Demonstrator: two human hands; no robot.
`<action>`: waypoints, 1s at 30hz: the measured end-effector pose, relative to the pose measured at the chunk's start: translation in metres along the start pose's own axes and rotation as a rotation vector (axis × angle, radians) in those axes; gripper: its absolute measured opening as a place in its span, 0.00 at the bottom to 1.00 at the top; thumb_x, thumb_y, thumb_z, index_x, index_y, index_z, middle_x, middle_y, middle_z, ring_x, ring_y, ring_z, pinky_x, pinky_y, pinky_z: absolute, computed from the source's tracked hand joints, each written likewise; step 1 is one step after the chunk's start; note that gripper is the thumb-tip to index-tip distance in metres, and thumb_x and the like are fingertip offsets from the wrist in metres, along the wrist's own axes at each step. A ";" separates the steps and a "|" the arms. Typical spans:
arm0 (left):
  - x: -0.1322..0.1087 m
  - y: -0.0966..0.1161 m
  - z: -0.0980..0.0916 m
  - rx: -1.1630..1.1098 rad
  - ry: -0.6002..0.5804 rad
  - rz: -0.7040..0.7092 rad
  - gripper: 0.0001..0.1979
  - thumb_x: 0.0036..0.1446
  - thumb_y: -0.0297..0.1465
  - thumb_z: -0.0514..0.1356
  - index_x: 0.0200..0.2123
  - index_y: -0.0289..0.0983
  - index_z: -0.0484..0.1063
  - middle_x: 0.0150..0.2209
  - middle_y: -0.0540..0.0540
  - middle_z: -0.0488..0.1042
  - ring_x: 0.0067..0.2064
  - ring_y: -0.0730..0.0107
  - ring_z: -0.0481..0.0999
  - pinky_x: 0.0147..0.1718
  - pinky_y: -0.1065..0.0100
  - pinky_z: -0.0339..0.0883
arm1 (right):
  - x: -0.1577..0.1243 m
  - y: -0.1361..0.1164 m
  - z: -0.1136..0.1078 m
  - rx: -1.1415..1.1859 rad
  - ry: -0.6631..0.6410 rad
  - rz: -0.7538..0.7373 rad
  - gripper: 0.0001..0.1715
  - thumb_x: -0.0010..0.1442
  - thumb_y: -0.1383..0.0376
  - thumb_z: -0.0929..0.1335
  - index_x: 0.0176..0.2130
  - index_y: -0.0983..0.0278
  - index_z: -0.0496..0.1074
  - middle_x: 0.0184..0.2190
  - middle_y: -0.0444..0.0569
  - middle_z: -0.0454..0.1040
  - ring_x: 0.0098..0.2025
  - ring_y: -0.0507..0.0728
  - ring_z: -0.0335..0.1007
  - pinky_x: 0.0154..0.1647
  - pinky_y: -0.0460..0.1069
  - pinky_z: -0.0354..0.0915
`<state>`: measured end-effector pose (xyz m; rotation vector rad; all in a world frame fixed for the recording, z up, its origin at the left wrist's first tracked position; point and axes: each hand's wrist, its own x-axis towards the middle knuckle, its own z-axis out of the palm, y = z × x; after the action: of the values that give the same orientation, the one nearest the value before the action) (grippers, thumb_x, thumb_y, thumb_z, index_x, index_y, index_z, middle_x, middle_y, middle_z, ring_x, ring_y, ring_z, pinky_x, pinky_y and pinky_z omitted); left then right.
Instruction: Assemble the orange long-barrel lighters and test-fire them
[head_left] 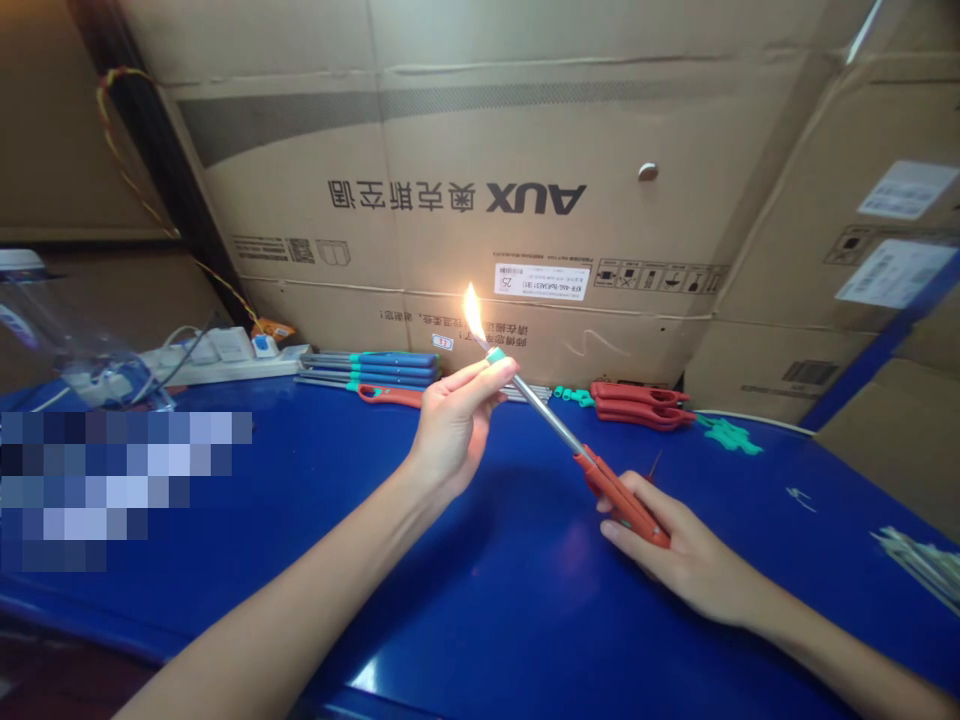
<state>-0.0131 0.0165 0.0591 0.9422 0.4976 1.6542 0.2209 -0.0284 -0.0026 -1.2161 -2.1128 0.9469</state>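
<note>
My right hand (679, 555) grips the red handle of a long-necked lighter (592, 465), whose metal tube slants up to the left. A flame (472, 312) burns at its tip. My left hand (454, 420) pinches a small teal cap (496, 356) at the tube's end, just below the flame. Both hands hover above a blue table (480, 580).
Against the cardboard boxes (465, 200) at the back lie several blue-handled lighters (375, 368), red-handled lighters (637, 403) and loose teal caps (726, 435). A white power strip (217, 355) and a clear bag (67, 340) sit at the far left. Thin pale strips (922, 560) lie at the right edge.
</note>
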 end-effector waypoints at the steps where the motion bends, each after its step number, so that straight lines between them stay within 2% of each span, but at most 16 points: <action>1: 0.000 0.000 0.000 0.002 0.007 -0.001 0.05 0.42 0.31 0.72 0.25 0.37 0.80 0.29 0.50 0.77 0.35 0.71 0.72 0.40 0.68 0.61 | 0.000 0.000 0.000 -0.022 0.011 -0.006 0.13 0.66 0.55 0.63 0.44 0.61 0.66 0.38 0.46 0.69 0.37 0.53 0.66 0.40 0.47 0.65; 6: 0.000 0.001 0.000 0.000 -0.005 -0.018 0.05 0.43 0.31 0.71 0.26 0.37 0.80 0.30 0.50 0.77 0.36 0.72 0.72 0.40 0.69 0.62 | -0.002 0.000 0.002 -0.047 0.007 0.015 0.15 0.66 0.52 0.61 0.44 0.60 0.66 0.37 0.47 0.70 0.38 0.55 0.67 0.38 0.48 0.65; 9: -0.002 0.002 0.002 -0.012 -0.035 -0.034 0.05 0.45 0.31 0.70 0.27 0.37 0.81 0.32 0.50 0.78 0.37 0.71 0.73 0.42 0.68 0.62 | -0.002 0.000 0.001 -0.006 -0.012 0.002 0.17 0.65 0.52 0.63 0.46 0.60 0.66 0.39 0.48 0.70 0.40 0.55 0.67 0.42 0.48 0.65; 10: -0.002 0.003 0.002 -0.014 -0.046 -0.040 0.05 0.45 0.31 0.70 0.28 0.37 0.81 0.32 0.49 0.79 0.37 0.71 0.73 0.43 0.67 0.62 | -0.002 0.000 0.000 0.020 -0.021 0.006 0.17 0.65 0.52 0.64 0.46 0.60 0.66 0.40 0.48 0.70 0.39 0.54 0.67 0.41 0.48 0.66; 12: -0.004 0.004 0.002 -0.013 -0.070 -0.048 0.06 0.46 0.32 0.70 0.29 0.36 0.81 0.34 0.48 0.79 0.38 0.69 0.74 0.45 0.65 0.62 | -0.002 -0.001 -0.001 0.093 -0.057 0.042 0.18 0.64 0.51 0.66 0.45 0.61 0.66 0.37 0.47 0.69 0.32 0.51 0.66 0.32 0.45 0.65; 14: -0.004 0.005 0.002 -0.015 -0.095 -0.050 0.06 0.47 0.32 0.69 0.30 0.36 0.81 0.35 0.48 0.79 0.40 0.68 0.74 0.47 0.64 0.62 | -0.002 -0.001 -0.002 0.196 -0.112 0.104 0.19 0.62 0.50 0.67 0.44 0.61 0.65 0.31 0.42 0.65 0.24 0.47 0.58 0.21 0.42 0.58; 16: -0.004 0.006 0.001 -0.020 -0.117 -0.054 0.04 0.49 0.31 0.68 0.30 0.37 0.81 0.36 0.47 0.79 0.42 0.66 0.74 0.47 0.64 0.63 | -0.002 -0.001 -0.003 0.325 -0.185 0.159 0.20 0.61 0.49 0.68 0.42 0.61 0.63 0.25 0.37 0.60 0.19 0.44 0.51 0.16 0.40 0.51; 19: -0.004 0.007 0.000 -0.031 -0.151 -0.068 0.04 0.52 0.29 0.65 0.32 0.37 0.80 0.38 0.46 0.79 0.44 0.64 0.75 0.48 0.63 0.64 | -0.001 -0.001 -0.003 0.507 -0.279 0.191 0.21 0.60 0.50 0.69 0.40 0.60 0.59 0.19 0.32 0.54 0.15 0.43 0.45 0.14 0.39 0.47; 21: -0.004 0.007 0.000 -0.043 -0.179 -0.074 0.04 0.53 0.29 0.64 0.33 0.37 0.80 0.38 0.46 0.79 0.46 0.63 0.75 0.48 0.62 0.65 | -0.001 0.000 -0.004 0.579 -0.318 0.184 0.22 0.59 0.50 0.70 0.39 0.59 0.57 0.17 0.30 0.53 0.14 0.42 0.43 0.13 0.38 0.47; 25: -0.004 0.007 -0.001 -0.073 -0.213 -0.083 0.04 0.53 0.29 0.65 0.33 0.37 0.80 0.38 0.46 0.79 0.46 0.63 0.75 0.48 0.63 0.65 | -0.001 0.005 -0.006 0.627 -0.347 0.188 0.22 0.59 0.51 0.71 0.40 0.60 0.57 0.17 0.30 0.54 0.13 0.42 0.45 0.13 0.38 0.49; 30: -0.004 0.007 0.000 -0.074 -0.193 -0.075 0.04 0.51 0.29 0.67 0.32 0.36 0.80 0.36 0.47 0.79 0.43 0.65 0.76 0.47 0.64 0.66 | 0.000 0.003 -0.005 0.615 -0.329 0.202 0.22 0.59 0.52 0.71 0.40 0.60 0.58 0.16 0.30 0.54 0.13 0.42 0.45 0.13 0.38 0.49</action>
<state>-0.0168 0.0104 0.0628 1.0044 0.3341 1.4868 0.2262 -0.0257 -0.0022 -1.0032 -1.7206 1.8253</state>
